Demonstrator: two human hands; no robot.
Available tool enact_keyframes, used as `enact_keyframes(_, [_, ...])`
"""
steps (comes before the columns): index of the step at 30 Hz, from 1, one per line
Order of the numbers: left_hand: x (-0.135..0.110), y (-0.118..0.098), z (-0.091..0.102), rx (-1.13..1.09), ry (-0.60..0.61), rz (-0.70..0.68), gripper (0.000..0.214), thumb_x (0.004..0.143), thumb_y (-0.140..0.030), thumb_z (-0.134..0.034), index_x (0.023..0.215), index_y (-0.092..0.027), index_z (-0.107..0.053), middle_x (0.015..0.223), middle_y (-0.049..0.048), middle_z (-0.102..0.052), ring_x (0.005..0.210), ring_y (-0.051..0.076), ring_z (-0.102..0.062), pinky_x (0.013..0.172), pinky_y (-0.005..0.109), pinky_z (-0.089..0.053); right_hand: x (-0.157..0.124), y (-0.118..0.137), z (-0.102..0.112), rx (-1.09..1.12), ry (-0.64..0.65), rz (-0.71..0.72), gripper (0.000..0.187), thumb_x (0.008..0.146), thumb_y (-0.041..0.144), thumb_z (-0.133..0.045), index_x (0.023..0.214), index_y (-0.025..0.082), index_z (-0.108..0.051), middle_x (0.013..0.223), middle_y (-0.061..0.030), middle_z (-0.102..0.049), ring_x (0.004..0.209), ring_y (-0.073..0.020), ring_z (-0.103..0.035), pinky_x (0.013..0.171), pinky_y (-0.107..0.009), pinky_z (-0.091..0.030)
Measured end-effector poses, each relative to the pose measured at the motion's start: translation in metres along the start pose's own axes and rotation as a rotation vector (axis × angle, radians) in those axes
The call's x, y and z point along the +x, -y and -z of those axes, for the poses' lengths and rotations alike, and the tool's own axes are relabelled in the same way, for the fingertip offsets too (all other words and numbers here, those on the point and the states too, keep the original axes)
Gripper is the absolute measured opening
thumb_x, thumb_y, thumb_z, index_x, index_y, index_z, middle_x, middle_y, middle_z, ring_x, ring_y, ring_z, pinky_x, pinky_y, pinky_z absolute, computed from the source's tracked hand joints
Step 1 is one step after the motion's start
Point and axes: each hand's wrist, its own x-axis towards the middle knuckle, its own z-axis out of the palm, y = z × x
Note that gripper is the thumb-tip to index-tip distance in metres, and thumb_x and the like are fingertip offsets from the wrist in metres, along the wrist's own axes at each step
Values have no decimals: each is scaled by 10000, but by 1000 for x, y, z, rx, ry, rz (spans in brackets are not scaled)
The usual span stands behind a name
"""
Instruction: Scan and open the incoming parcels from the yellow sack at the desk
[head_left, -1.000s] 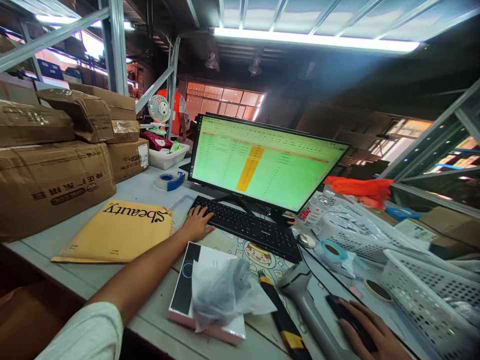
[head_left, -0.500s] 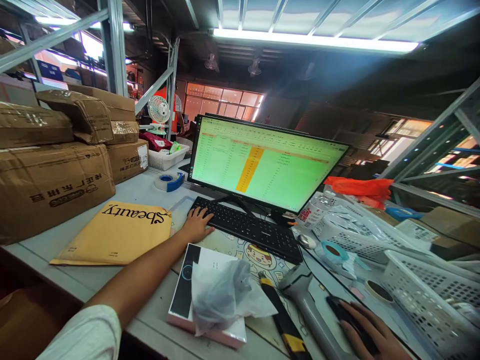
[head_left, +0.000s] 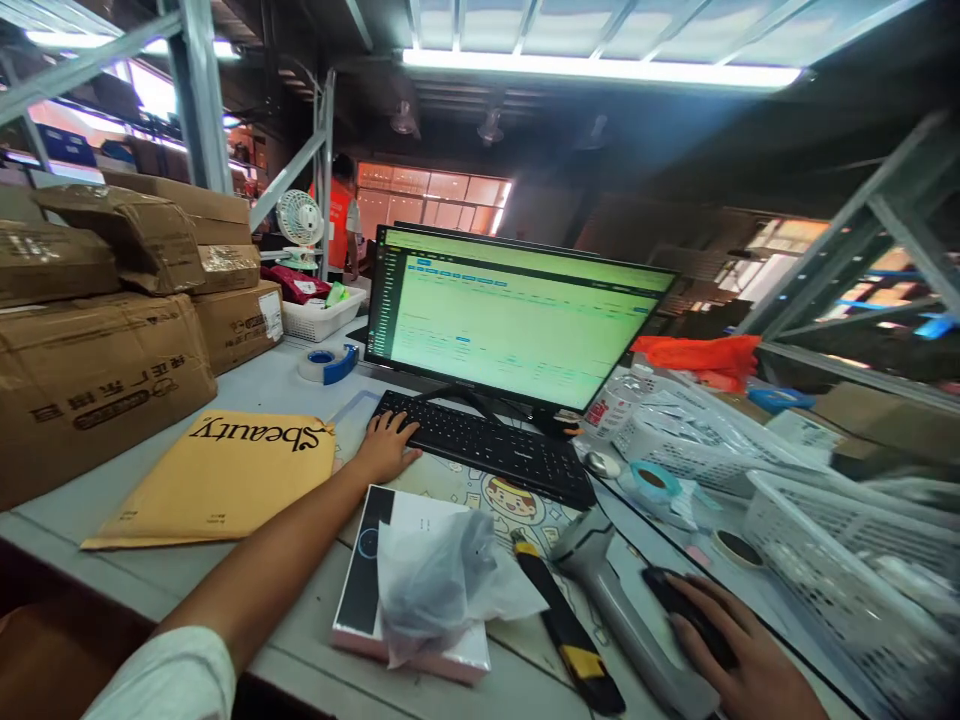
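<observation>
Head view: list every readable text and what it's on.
"Sbeauty", upside down, on the yellow envelope.
Cardboard box: printed characters, upside down, unreadable.
Label on smaller box: too small.
Monitor: text too small.
White packet: red print, blurred.
Keyboard, mouse: nothing legible.

A pale grey table (head_left: 97, 575) fills the lower half of the frame. At far left, stacked cardboard boxes (head_left: 97, 370) stand on it. Just right of them lies a yellow padded envelope (head_left: 217, 478). Behind that sit a blue tape dispenser (head_left: 326, 363) and a small white basket (head_left: 319, 318). At centre stands a monitor (head_left: 510, 320), with a black keyboard (head_left: 487, 450) in front on a printed desk mat (head_left: 510, 500). Bottom centre holds a flat box (head_left: 356, 590), a utility knife (head_left: 566, 635), a grey scanner (head_left: 622, 610) and a black mouse (head_left: 686, 625). At right are 2 white baskets (head_left: 825, 570) and 2 tape rolls (head_left: 652, 480).
</observation>
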Motion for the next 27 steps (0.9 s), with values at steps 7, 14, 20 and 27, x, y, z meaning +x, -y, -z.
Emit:
enact_keyframes(7, [0, 4, -7, 38, -47, -14, 575, 996, -491, -529, 1515, -243, -535, 1621, 122, -430, 1489, 401, -359, 1211, 579, -298, -7, 32, 13, 10, 26, -63, 489, 970, 507, -452, 1316, 254, -689, 1402, -118, -604, 1270, -299, -620, 1092, -477, -517])
enact_keyframes(14, [2, 10, -12, 122, -51, -36, 586, 1011, -524, -476, 1530, -257, -526, 1614, 106, -443, 1480, 399, -368, 1199, 564, -320, -11, 39, 13, -28, -19, -150, 419, 975, 381, -484, 1340, 266, -655, 1414, -106, -566, 1260, -290, -601, 1107, -492, -491])
enact_keyframes(20, [3, 11, -14, 146, -55, -32, 577, 1016, -531, -450, 1525, -270, -529, 1609, 89, -451, 1471, 381, -379, 1203, 548, -313, -12, 41, 14, -47, -8, -155, 426, 972, 358, -474, 1349, 245, -638, 1421, -116, -550, 1252, -290, -604, 1099, -475, -499])
enact_keyframes(27, [2, 11, -11, 141, -32, -29, 598, 1032, -552, -411, 1553, -272, -495, 1620, 92, -435, 1486, 380, -357, 1196, 564, -320, -13, 37, 11, -52, 11, -173, 436, 972, 372, -473, 1357, 248, -636, 1442, -115, -531, 1269, -299, -592, 1084, -484, -508])
